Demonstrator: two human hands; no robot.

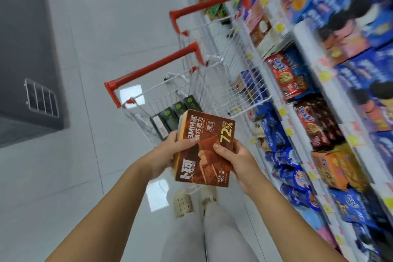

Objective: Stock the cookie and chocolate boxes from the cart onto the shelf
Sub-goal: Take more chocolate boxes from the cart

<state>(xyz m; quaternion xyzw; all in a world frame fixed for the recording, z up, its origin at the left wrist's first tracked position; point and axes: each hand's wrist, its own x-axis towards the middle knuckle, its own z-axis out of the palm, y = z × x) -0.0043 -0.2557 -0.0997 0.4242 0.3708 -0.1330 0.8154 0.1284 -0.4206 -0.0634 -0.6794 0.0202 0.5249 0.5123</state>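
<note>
Open floor [95, 27] lies to the left up to the grey cabinet [25, 49], while straight ahead the wire cart [212, 74] stands just beside the shelf [327, 91], narrowing the way in, and packets [293, 76] crowd the shelf's tiers right to their front edges.

A: Chocolate box [204, 151]: brown face, white lettering, yellow "72%", yellow-orange side edge.
B: Noted. Cart [240, 83]: white wire grid. Handles [153, 67]: red.
A: Green boxes [178, 108] in it: dark green, each with a pale green round mark.
B: Floor [106, 27]: pale grey tiles, thin darker joints. Cabinet [27, 38]: dark grey.
A: Shelf [308, 57] edge white. Blue packs [289, 164] with white print, red pack [285, 74] showing tan biscuits, orange carton [336, 168]. Price tags [282, 112]: yellow.
B: Shoes [182, 203]: cream, dotted with holes.
</note>
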